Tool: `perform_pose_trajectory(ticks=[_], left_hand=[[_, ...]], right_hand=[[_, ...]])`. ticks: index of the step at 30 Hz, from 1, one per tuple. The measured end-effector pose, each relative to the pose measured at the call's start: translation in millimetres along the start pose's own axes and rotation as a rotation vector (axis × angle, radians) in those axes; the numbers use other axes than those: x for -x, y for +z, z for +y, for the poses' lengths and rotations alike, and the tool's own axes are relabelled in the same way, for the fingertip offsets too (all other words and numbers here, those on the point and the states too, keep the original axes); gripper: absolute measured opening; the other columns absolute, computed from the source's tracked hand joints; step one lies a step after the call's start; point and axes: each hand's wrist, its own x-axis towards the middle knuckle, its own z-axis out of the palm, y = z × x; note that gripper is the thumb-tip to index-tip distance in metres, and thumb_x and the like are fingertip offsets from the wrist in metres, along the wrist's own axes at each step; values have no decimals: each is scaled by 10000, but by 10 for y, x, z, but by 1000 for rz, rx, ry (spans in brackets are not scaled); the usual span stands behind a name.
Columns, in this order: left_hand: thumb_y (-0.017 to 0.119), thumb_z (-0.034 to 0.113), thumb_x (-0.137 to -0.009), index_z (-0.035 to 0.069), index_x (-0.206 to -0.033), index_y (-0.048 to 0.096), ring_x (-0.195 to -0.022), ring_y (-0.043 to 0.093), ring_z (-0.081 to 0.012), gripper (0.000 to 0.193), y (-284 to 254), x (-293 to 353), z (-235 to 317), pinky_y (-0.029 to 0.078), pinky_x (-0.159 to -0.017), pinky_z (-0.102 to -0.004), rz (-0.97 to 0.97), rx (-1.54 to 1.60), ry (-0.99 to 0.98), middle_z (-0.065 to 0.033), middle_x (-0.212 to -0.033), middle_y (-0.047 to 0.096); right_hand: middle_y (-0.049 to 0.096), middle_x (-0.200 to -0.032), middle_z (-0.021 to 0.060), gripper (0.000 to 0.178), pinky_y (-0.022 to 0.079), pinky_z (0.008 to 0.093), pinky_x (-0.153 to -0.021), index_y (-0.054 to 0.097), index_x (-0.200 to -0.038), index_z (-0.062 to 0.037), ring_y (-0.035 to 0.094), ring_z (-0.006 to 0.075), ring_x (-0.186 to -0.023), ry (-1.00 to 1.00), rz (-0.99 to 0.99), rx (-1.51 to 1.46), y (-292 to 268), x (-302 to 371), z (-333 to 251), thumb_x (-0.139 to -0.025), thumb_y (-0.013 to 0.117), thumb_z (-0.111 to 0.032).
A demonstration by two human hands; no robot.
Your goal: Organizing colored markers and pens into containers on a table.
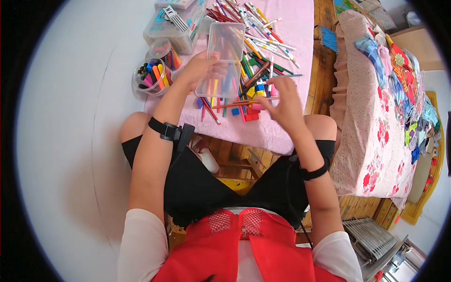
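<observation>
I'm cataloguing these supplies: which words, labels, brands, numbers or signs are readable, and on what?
I won't copy wording; here's where print shows.
Clear storage box: bold lettering beside black-and-white stripes on top.
Same box, side: coloured markings, too small to read.
Pencils: any print is too small.
Clear case in the left hand: none I can make out.

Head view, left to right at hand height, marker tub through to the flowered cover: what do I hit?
Round marker tub → left hand → clear plastic box that it holds → right hand → strip of wooden floor → flowered cover.
</observation>
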Motion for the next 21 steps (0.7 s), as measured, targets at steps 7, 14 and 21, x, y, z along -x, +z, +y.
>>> perform_pose_trajectory(ticks=[7, 14, 21], left_hand=[[586, 310, -998, 60, -1370, 448, -900, 677, -189, 469, 89, 324, -24, 582, -730, -330, -81, -221, -71, -126, -1105, 666], [557, 268, -1005, 43, -1438, 386, -873, 673, -188, 517, 216, 823, 56, 587, -697, -334, -56, -351, -99, -138, -1099, 660], [545, 269, -1006, 28, -1432, 405, -783, 633, -150, 509, 228, 1218, -302, 577, -640, -314, -127, -395, -234, -97, -1025, 639]], right_hand=[[522, -1178, 168, 559, 444, 458, -940, 608, -1199, -100, 508, 366, -1136, -161, -86, 196, 713, 681, -37, -724, 808, -315], [516, -1101, 151, 360, 470, 444, -902, 609, -1066, -65, 523, 349, -1043, -80, 40, 73, 850, 663, 110, -762, 773, -166], [524, -1079, 150, 285, 495, 425, -888, 624, -1030, -63, 541, 349, -1054, -188, 183, 214, 827, 645, 178, -773, 736, -115]])
